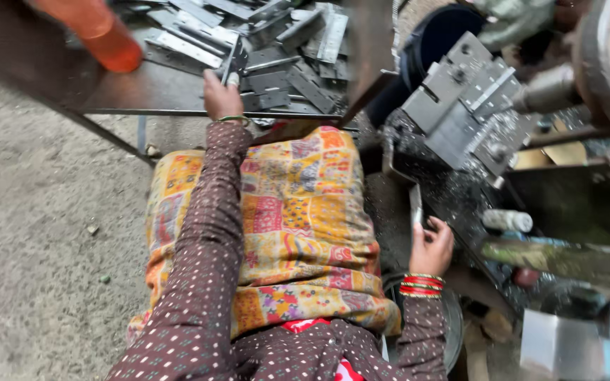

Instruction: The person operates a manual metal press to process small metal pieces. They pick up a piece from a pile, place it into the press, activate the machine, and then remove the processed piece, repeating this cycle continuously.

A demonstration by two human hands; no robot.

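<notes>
Left hand (220,95) grip pinches a flat grey metal plate (233,62) upright at the tabletop (150,92) front edge; right hand (431,247) grip pinches a thin metal strip (416,204).

Left hand (220,95) grips one metal plate (233,62) at table edge; heap of plates (277,35) crowds beyond and right, orange cylinder (104,35) well left. Right hand (431,247) holds strip (416,204); grey machine block (460,106) looms just above.

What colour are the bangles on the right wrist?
The stacked bangles on the right hand are red with gold edges, seen in the head view.
</notes>
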